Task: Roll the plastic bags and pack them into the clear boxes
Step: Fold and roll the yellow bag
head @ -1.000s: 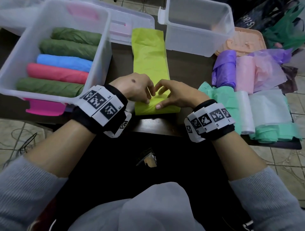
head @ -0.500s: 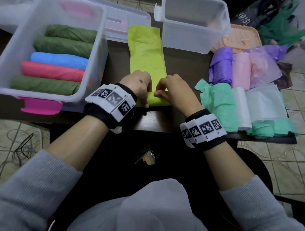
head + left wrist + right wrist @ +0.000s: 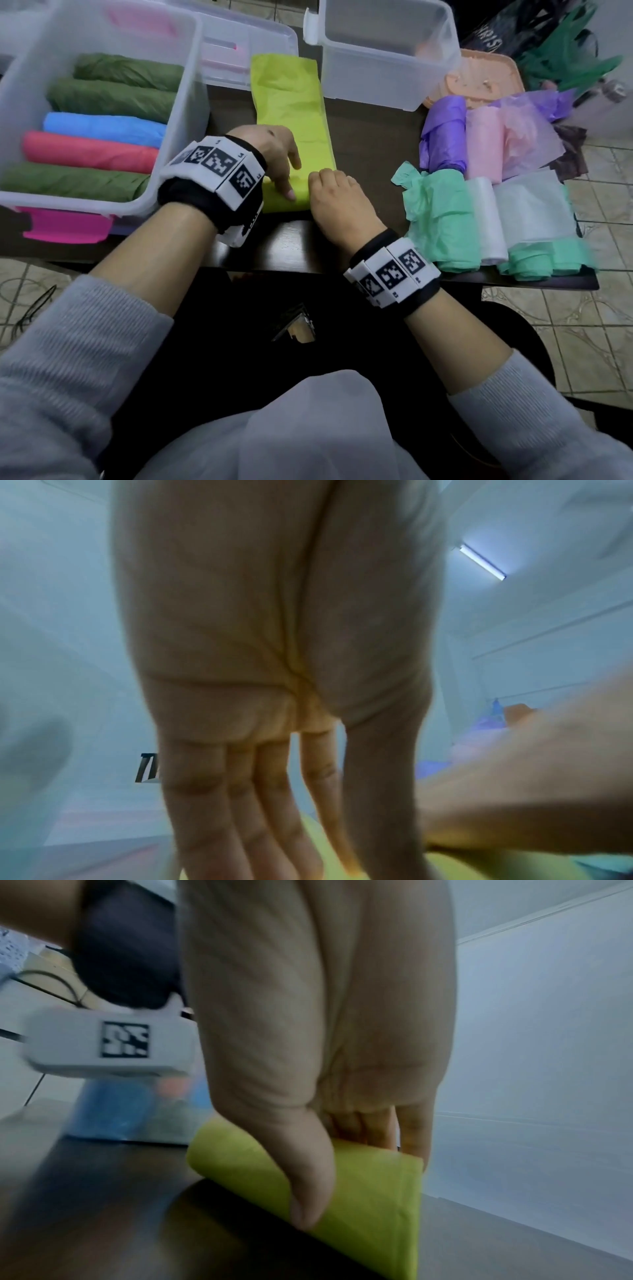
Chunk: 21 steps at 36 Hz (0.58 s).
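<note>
So that the roll starts tight, the yellow-green bag (image 3: pixel 291 113) at the desk's (image 3: pixel 370 137) near edge is pinched by the right hand (image 3: pixel 337 205) and pressed flat under the left hand's (image 3: pixel 274 154) straight fingers (image 3: pixel 240 818).

The head view looks steeply down over the near edge of the dark wooden worktop (image 3: pixel 370 137). Both wrist views sit low, close under each palm, facing forward; all 3 share the folded yellow-green plastic bag (image 3: pixel 294 113) (image 3: pixel 325 856) (image 3: pixel 369 1185).

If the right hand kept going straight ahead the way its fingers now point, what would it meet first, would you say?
Probably the empty clear box. The right hand points away along the flat lime-green bag; nothing else stands between, though depth is unclear.
</note>
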Each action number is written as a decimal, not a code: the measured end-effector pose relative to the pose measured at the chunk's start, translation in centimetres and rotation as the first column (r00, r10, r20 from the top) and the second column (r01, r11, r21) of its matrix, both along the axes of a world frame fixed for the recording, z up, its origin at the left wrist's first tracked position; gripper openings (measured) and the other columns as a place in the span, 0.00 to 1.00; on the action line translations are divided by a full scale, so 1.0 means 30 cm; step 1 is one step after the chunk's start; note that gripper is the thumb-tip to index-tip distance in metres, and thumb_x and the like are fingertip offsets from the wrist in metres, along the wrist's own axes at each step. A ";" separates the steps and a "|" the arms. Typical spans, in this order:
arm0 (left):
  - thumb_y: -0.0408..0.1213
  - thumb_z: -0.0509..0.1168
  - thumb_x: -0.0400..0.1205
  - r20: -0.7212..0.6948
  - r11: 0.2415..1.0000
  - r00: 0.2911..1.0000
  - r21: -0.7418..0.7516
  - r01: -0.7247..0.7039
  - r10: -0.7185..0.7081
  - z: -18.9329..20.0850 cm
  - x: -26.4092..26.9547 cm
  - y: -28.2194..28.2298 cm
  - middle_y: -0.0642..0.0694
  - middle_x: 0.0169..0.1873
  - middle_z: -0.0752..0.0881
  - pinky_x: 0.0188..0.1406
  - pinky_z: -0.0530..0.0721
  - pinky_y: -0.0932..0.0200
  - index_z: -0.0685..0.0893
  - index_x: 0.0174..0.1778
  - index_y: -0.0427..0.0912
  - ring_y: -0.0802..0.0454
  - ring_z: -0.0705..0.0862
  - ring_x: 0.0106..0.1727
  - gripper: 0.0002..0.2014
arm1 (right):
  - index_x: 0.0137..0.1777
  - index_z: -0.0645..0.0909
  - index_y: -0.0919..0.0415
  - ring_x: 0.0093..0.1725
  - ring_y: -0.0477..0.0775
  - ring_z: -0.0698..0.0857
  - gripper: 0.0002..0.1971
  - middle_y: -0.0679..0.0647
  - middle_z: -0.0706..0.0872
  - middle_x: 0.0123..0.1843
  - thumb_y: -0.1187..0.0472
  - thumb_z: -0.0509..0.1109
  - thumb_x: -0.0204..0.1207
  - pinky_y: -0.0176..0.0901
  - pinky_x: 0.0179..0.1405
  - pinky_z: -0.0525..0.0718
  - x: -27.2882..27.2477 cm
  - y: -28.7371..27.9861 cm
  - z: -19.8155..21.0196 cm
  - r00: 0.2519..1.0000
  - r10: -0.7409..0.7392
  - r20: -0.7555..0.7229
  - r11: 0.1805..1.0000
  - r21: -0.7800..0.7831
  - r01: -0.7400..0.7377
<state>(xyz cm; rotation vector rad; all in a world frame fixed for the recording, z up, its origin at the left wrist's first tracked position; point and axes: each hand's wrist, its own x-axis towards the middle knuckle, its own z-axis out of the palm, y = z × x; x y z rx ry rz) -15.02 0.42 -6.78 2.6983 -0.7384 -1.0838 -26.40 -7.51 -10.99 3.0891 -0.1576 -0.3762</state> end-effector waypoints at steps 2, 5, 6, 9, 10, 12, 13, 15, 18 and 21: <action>0.38 0.79 0.69 0.062 0.996 0.997 -0.085 -0.036 0.042 -0.003 -0.004 0.007 0.44 0.60 0.86 0.63 0.80 0.51 0.83 0.64 0.44 0.46 0.82 0.61 0.26 | 0.74 0.63 0.70 0.72 0.63 0.69 0.20 0.64 0.70 0.72 0.68 0.45 0.84 0.53 0.69 0.66 0.027 -0.010 0.030 0.999 -0.003 -0.034 1.000 0.006 0.003; 0.35 0.79 0.69 0.165 0.983 0.984 -0.180 -0.036 0.066 -0.015 -0.026 0.014 0.40 0.58 0.86 0.58 0.82 0.51 0.86 0.60 0.42 0.44 0.84 0.58 0.22 | 0.72 0.65 0.69 0.72 0.63 0.69 0.19 0.64 0.70 0.72 0.70 0.51 0.82 0.54 0.67 0.69 0.071 -0.030 0.065 0.992 0.028 -0.122 1.000 0.012 -0.027; 0.34 0.79 0.69 0.184 0.981 0.981 -0.192 -0.029 0.065 -0.021 -0.034 0.016 0.40 0.58 0.86 0.58 0.83 0.50 0.86 0.60 0.41 0.43 0.84 0.57 0.23 | 0.73 0.65 0.68 0.72 0.64 0.69 0.19 0.64 0.70 0.72 0.70 0.54 0.82 0.55 0.67 0.70 0.087 -0.037 0.077 0.986 0.032 -0.162 0.999 0.023 -0.029; 0.33 0.82 0.65 0.235 0.984 0.972 -0.175 0.016 0.026 -0.037 -0.063 0.019 0.37 0.58 0.84 0.56 0.84 0.45 0.84 0.63 0.40 0.38 0.83 0.57 0.29 | 0.73 0.69 0.67 0.68 0.65 0.75 0.20 0.64 0.74 0.69 0.68 0.59 0.81 0.52 0.59 0.74 0.142 -0.057 0.104 0.959 0.015 -0.281 0.999 0.035 -0.005; 0.32 0.82 0.63 0.254 0.987 0.967 -0.159 0.035 0.006 -0.043 -0.069 0.019 0.36 0.59 0.83 0.56 0.84 0.44 0.83 0.64 0.40 0.37 0.83 0.58 0.31 | 0.72 0.71 0.67 0.66 0.64 0.77 0.20 0.63 0.76 0.68 0.68 0.60 0.80 0.50 0.54 0.75 0.156 -0.061 0.111 0.949 0.014 -0.314 1.000 0.025 -0.006; 0.30 0.82 0.63 0.295 0.988 0.955 -0.137 0.066 -0.023 -0.049 -0.076 0.020 0.34 0.58 0.83 0.55 0.84 0.44 0.83 0.63 0.38 0.34 0.83 0.58 0.31 | 0.71 0.72 0.67 0.63 0.63 0.79 0.20 0.63 0.78 0.67 0.68 0.62 0.80 0.47 0.48 0.74 0.174 -0.063 0.124 0.932 0.016 -0.362 1.000 -0.004 -0.019; 0.30 0.82 0.63 0.309 0.989 0.951 -0.130 0.076 -0.033 -0.047 -0.078 0.021 0.34 0.58 0.83 0.54 0.84 0.44 0.84 0.62 0.38 0.34 0.83 0.57 0.30 | 0.72 0.72 0.67 0.63 0.64 0.79 0.20 0.63 0.77 0.67 0.67 0.62 0.79 0.47 0.48 0.74 0.177 -0.063 0.130 0.928 0.018 -0.372 1.000 -0.017 -0.026; 0.32 0.83 0.62 0.303 0.988 0.952 -0.129 0.088 -0.045 -0.039 -0.073 0.023 0.35 0.56 0.84 0.51 0.84 0.46 0.85 0.61 0.39 0.35 0.83 0.56 0.30 | 0.73 0.71 0.65 0.65 0.65 0.78 0.21 0.63 0.74 0.69 0.65 0.63 0.80 0.48 0.48 0.73 0.176 -0.060 0.138 0.924 0.020 -0.382 0.999 -0.034 -0.036; 0.34 0.85 0.57 0.223 0.989 0.974 -0.131 0.075 -0.044 -0.014 -0.068 0.023 0.39 0.52 0.87 0.47 0.85 0.51 0.88 0.57 0.41 0.40 0.85 0.51 0.30 | 0.71 0.73 0.64 0.61 0.63 0.80 0.20 0.62 0.76 0.67 0.65 0.63 0.79 0.47 0.46 0.73 0.157 -0.056 0.141 0.921 0.029 -0.389 0.999 -0.021 -0.041; 0.35 0.86 0.54 0.140 0.991 0.988 -0.099 0.085 -0.071 -0.004 -0.069 0.017 0.42 0.49 0.89 0.46 0.86 0.53 0.89 0.53 0.44 0.43 0.86 0.47 0.29 | 0.71 0.73 0.64 0.60 0.62 0.80 0.20 0.62 0.77 0.66 0.65 0.62 0.79 0.48 0.47 0.75 0.116 -0.046 0.137 0.915 0.020 -0.402 1.000 0.005 -0.020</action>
